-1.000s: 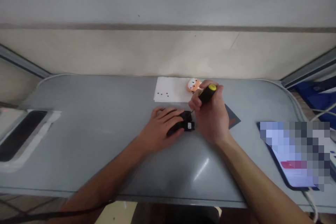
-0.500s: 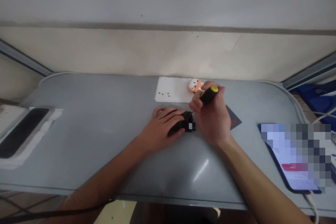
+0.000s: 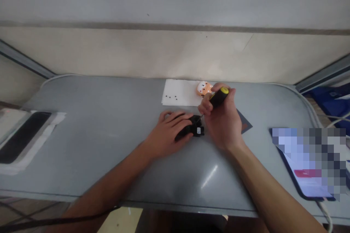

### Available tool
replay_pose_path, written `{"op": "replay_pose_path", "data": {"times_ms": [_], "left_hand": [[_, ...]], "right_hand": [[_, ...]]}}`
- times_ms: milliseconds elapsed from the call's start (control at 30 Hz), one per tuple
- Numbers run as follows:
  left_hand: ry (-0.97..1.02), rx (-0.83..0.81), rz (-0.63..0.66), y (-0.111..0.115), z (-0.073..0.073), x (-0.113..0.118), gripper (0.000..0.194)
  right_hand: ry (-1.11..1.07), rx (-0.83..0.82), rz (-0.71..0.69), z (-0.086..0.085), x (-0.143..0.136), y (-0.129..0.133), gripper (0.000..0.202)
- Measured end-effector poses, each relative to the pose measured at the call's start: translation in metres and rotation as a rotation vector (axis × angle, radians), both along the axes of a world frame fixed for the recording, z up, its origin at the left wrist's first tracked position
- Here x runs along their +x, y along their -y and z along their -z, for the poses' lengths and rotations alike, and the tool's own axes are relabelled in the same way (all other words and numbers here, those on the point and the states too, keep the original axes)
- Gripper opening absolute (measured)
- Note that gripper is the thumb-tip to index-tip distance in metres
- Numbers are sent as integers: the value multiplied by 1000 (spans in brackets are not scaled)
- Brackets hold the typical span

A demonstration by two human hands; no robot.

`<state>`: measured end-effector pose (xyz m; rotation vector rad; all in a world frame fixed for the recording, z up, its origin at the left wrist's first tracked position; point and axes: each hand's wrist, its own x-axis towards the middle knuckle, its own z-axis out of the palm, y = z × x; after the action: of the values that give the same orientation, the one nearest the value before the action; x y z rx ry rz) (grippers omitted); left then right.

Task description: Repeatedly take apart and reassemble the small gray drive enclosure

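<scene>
Small black device with white label [image 3: 198,130] on grey table [image 3: 115,109], left hand [image 3: 169,133] with fingers curved over it, right-hand fingers [image 3: 205,105] gripping black-and-yellow screwdriver [image 3: 219,97], tip at device.

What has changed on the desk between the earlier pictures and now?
Only a little: the right hand and the screwdriver handle appear slightly further right, beyond the small drift of the whole view. Nothing was newly taken hold of or let go. The left hand stays on the black device; the paper, its four dark bits, orange case and phone stay put.
</scene>
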<state>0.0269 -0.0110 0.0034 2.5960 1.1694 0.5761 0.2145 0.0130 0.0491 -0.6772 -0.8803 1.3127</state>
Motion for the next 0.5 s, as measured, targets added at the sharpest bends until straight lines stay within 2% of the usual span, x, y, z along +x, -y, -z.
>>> {"op": "replay_pose_path", "data": {"times_ms": [500], "left_hand": [[-15,-17,-16,0,0,0,25]], "right_hand": [[11,7,23,-1,-1,-2,42]]}}
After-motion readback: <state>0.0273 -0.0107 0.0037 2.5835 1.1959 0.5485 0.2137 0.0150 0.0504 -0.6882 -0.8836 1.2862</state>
